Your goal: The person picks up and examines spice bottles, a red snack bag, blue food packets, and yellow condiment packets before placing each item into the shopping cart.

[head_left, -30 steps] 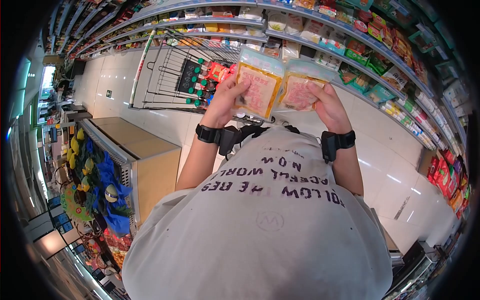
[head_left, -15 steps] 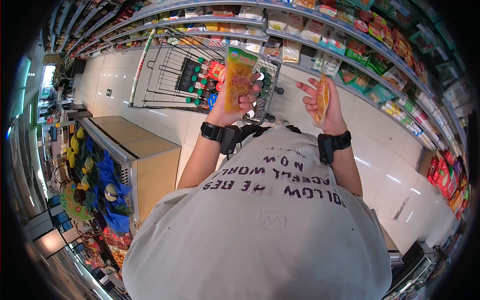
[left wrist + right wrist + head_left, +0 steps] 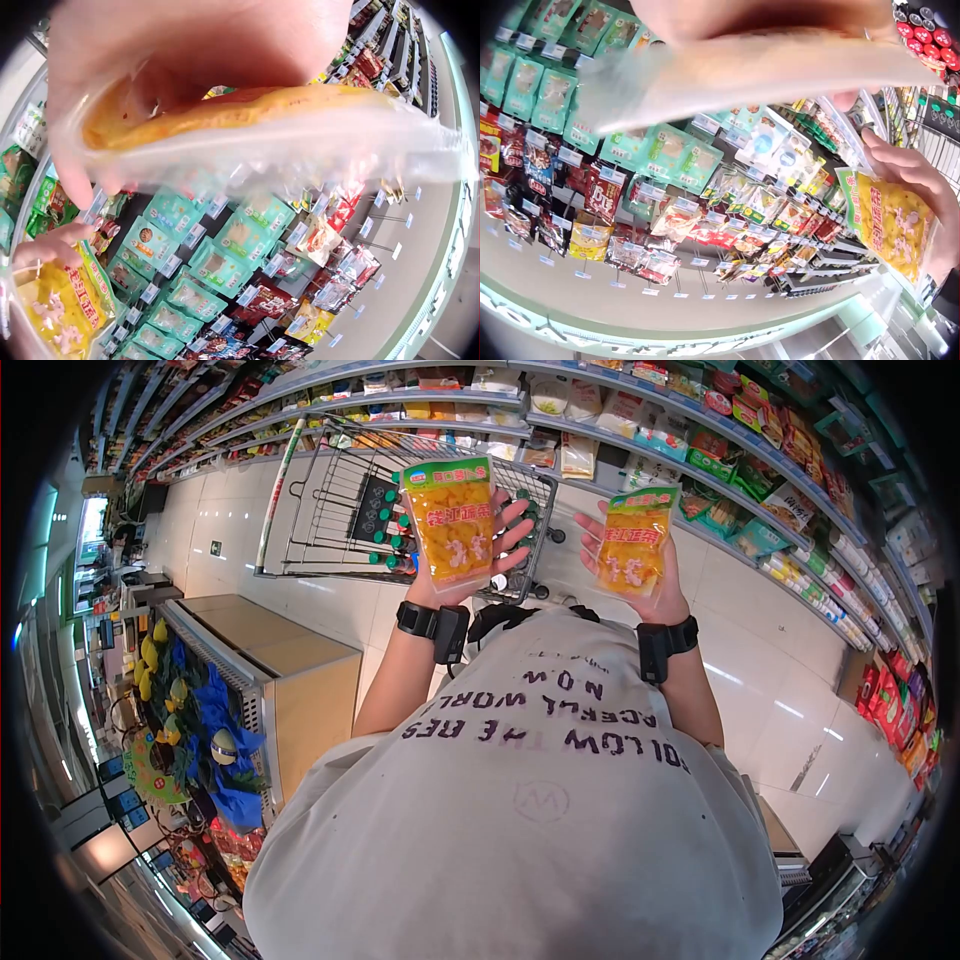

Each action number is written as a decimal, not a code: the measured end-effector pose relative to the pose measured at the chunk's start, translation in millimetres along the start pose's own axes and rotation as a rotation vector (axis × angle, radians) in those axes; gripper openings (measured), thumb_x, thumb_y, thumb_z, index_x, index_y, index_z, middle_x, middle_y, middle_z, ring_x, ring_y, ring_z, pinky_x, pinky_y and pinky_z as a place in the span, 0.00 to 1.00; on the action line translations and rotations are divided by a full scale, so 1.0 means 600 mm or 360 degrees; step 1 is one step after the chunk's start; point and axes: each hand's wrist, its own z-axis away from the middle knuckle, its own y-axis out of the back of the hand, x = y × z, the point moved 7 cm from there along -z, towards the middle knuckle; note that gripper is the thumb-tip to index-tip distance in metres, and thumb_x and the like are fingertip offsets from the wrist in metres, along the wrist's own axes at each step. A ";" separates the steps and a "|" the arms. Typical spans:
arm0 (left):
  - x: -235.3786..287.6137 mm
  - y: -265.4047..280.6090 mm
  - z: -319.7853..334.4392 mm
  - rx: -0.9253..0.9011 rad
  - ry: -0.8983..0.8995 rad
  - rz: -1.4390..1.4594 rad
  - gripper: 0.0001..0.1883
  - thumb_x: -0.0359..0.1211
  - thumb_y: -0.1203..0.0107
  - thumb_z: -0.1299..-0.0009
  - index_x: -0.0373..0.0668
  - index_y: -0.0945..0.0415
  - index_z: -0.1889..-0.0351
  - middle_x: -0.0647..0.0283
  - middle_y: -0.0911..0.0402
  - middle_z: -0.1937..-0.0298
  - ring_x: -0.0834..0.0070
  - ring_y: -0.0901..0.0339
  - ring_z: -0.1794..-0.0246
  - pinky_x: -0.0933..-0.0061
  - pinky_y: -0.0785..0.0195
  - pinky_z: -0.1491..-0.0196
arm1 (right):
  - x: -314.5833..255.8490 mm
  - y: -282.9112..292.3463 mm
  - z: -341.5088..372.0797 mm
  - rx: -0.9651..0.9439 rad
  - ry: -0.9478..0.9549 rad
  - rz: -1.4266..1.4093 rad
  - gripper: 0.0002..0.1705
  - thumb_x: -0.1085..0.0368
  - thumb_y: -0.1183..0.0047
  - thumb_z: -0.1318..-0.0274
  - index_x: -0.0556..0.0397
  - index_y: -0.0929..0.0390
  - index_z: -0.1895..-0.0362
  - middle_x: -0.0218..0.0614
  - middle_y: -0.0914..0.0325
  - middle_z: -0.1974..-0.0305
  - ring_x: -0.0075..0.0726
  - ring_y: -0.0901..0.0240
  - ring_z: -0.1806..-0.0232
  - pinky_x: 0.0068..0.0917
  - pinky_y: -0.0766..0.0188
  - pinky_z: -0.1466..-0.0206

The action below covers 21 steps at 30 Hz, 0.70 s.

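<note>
In the head view, my left hand (image 3: 510,538) carries a clear packet of yellow pickled vegetables (image 3: 450,525) with a green top band and pink print. The packet's front faces up, and the fingers spread out past its right edge. A matching packet (image 3: 637,545) lies across the palm of my right hand (image 3: 672,575), whose fingertips show along its left side. The two packets are side by side, apart from each other. Each wrist view shows its own packet edge-on against the palm. Both thumbs are hidden in the head view.
Behind my left hand stands a wire shopping cart (image 3: 300,525) holding green-capped bottles (image 3: 378,538). Shelves of packaged food (image 3: 700,455) curve along the far side and right. At the left is a wooden display stand (image 3: 290,650); red bags (image 3: 890,710) are at the right.
Both packets have turned from their printed backs, through a tilted position, to their green-topped fronts. The hands have rolled palm up, and the left fingers have come off the packet's front.
</note>
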 end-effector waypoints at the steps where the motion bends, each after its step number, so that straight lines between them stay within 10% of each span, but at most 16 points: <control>1: 0.001 0.006 -0.002 0.0001 0.0000 0.0001 0.36 0.61 0.63 0.28 0.46 0.39 0.33 0.52 0.38 0.30 0.56 0.29 0.38 0.55 0.29 0.43 | 0.001 0.002 -0.002 0.0143 -0.0036 0.0012 0.39 0.35 0.63 0.36 0.53 0.41 0.35 0.54 0.40 0.35 0.49 0.35 0.41 0.41 0.36 0.38; 6: 0.030 0.005 0.006 -0.0459 -0.0020 0.0255 0.35 0.61 0.64 0.28 0.47 0.39 0.33 0.50 0.42 0.28 0.49 0.28 0.41 0.50 0.29 0.46 | 0.002 0.009 -0.002 0.0363 -0.0113 -0.0018 0.41 0.31 0.65 0.38 0.50 0.41 0.35 0.54 0.41 0.34 0.58 0.43 0.32 0.52 0.41 0.34; 15: 0.084 0.031 0.071 -0.0210 -0.0481 0.0020 0.56 0.74 0.56 0.43 0.46 0.54 0.26 0.44 0.55 0.25 0.46 0.50 0.27 0.33 0.40 0.39 | -0.015 0.014 0.003 0.0449 -0.0199 -0.0039 0.44 0.35 0.64 0.37 0.60 0.43 0.34 0.51 0.36 0.37 0.63 0.36 0.37 0.57 0.36 0.38; 21: 0.084 0.066 0.112 -0.0032 -0.0710 -0.0105 0.55 0.69 0.50 0.43 0.50 0.56 0.25 0.47 0.55 0.24 0.44 0.53 0.26 0.27 0.47 0.38 | -0.003 0.074 0.005 0.0508 -0.0369 0.0397 0.26 0.57 0.54 0.34 0.59 0.37 0.37 0.45 0.29 0.41 0.46 0.29 0.40 0.43 0.29 0.40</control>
